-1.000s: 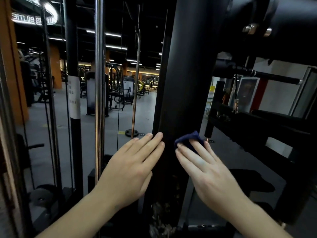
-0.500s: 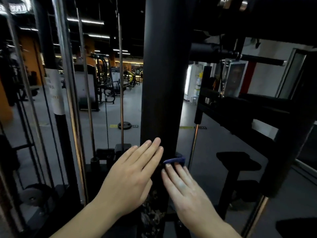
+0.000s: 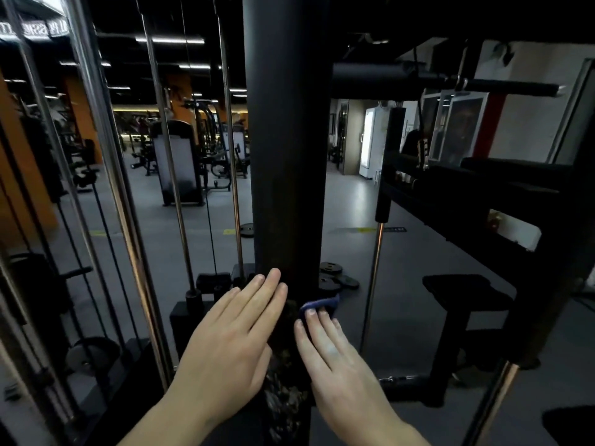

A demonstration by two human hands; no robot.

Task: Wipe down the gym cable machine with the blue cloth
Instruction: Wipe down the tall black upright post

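A thick black upright post (image 3: pixel 286 149) of the cable machine stands straight ahead. My right hand (image 3: pixel 335 358) lies flat on the post's right side and presses the blue cloth (image 3: pixel 318 305) against it; only the cloth's top edge shows above my fingertips. My left hand (image 3: pixel 231 346) rests flat and empty on the post's left side, fingers together and pointing up. Below both hands the post's paint is chipped and worn (image 3: pixel 283 394).
Chrome guide rods (image 3: pixel 112 175) and black cables (image 3: pixel 209 220) run vertically on the left. A black frame and bar (image 3: pixel 450 82) cross at upper right, with a padded seat (image 3: pixel 463 288) below. Weight plates (image 3: pixel 335 278) lie on the grey floor behind the post.
My right hand has slid the blue cloth down the post, from its right edge toward the front. My view has tilted, and my left hand stays flat on the post.
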